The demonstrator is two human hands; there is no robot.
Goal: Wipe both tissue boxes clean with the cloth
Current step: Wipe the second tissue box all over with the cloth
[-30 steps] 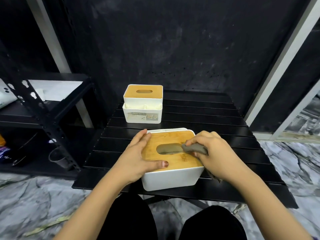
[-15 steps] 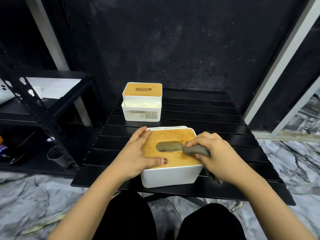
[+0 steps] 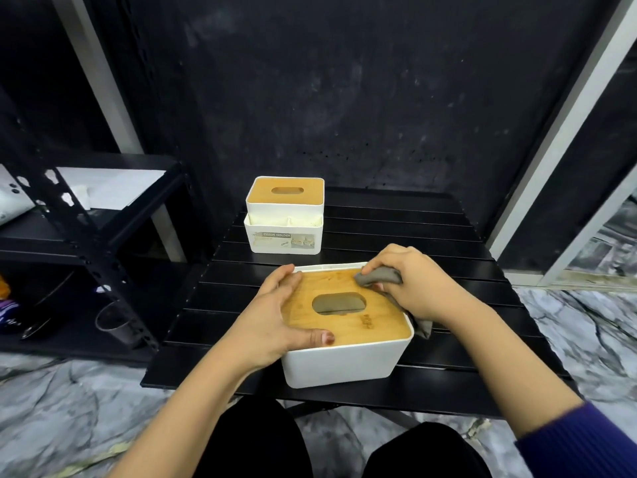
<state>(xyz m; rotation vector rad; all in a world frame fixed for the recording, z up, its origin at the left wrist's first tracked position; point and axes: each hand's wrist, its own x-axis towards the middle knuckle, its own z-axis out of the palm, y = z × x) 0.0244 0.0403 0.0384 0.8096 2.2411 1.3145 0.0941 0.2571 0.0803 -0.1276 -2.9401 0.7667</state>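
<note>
A black slatted table (image 3: 396,232) stands before a dark wall, on a marbled grey floor (image 3: 51,408). To its left there is a black metal shelf rack (image 3: 69,229), with a clear cup (image 3: 115,322) on its low shelf.

On the near part of the table sits the near tissue box (image 3: 341,363), white with a wooden lid that has an oval opening in the middle. The far tissue box (image 3: 285,219), also white with a wooden lid, stands at the back left of the table, well apart from the near one; its front label reads "TISSUE HOLDER".

The left hand (image 3: 272,322) holds the near box by its left side, with the fingers along the far left edge and the thumb lying on the lid near the front. The right hand (image 3: 417,284) grips a bunched grey cloth (image 3: 377,274) and presses it on the far right corner of the lid. One end of the cloth hangs down beside the right wall of the box.
</note>
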